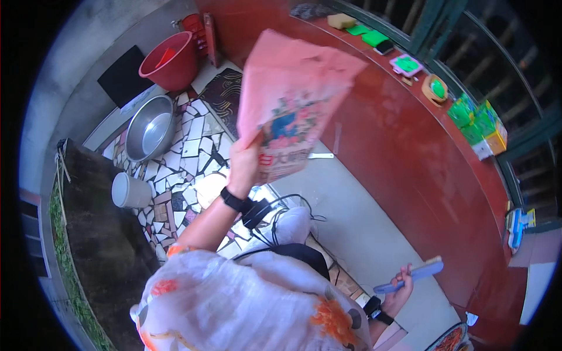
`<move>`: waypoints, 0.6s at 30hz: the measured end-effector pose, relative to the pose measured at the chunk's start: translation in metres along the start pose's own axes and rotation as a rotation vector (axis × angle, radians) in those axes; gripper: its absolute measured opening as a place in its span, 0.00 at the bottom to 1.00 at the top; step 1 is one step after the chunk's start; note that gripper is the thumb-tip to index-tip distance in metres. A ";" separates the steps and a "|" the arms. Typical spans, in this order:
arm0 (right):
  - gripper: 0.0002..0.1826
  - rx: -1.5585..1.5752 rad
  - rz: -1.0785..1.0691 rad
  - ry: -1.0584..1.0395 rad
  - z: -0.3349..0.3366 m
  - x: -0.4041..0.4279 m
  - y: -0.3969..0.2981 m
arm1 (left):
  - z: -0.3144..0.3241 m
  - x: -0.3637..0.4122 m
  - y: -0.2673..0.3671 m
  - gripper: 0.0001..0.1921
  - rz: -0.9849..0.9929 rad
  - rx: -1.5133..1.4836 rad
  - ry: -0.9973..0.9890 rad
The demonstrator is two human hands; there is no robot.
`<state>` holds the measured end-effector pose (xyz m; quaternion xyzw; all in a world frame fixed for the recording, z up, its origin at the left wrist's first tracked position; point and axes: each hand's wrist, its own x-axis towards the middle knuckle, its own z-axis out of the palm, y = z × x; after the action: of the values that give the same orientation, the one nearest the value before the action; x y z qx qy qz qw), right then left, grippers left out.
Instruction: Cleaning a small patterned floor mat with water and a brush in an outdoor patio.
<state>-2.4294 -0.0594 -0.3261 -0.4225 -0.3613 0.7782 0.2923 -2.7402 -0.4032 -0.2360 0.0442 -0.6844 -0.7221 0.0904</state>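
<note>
My left hand (pixel 244 163) grips the lower left edge of a pink sheet-like bag (pixel 294 87), raised in front of me. Printed on the bag are flowers, a blue bird-like figure and some writing. Off to my right side, my right hand (pixel 400 287) holds a purple-handled brush (pixel 421 273) with pale bristles, out over the grey step. Beside the bag's lower right corner, a white flat strip (pixel 321 155) lies on the edge of the step (pixel 351 193). Both wrists wear black straps, and dark cables run across my lap.
On the broken-tile floor stand a metal basin (pixel 150 128) and a white bucket (pixel 131 190). A red tub (pixel 169 61) is behind them, near a dark patterned mat (pixel 222 98). Green packets (pixel 375 38) and a yellow-and-green box (pixel 491 131) line the ledge beyond the red floor (pixel 395 153).
</note>
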 end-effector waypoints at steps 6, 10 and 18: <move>0.27 -0.238 0.329 -0.506 0.176 0.015 0.074 | -0.133 0.043 -0.027 0.12 0.047 -0.135 0.350; 0.27 -0.140 0.703 -0.826 0.306 0.037 0.190 | -0.177 0.072 -0.043 0.13 -0.047 -0.029 0.457; 0.23 -0.155 1.291 -0.776 0.413 -0.035 0.419 | -0.210 0.093 -0.077 0.13 -0.209 -0.031 0.537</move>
<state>-2.8347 -0.4546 -0.4921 -0.2654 -0.1730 0.8600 -0.3999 -2.7975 -0.6229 -0.3196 0.3028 -0.6165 -0.7004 0.1943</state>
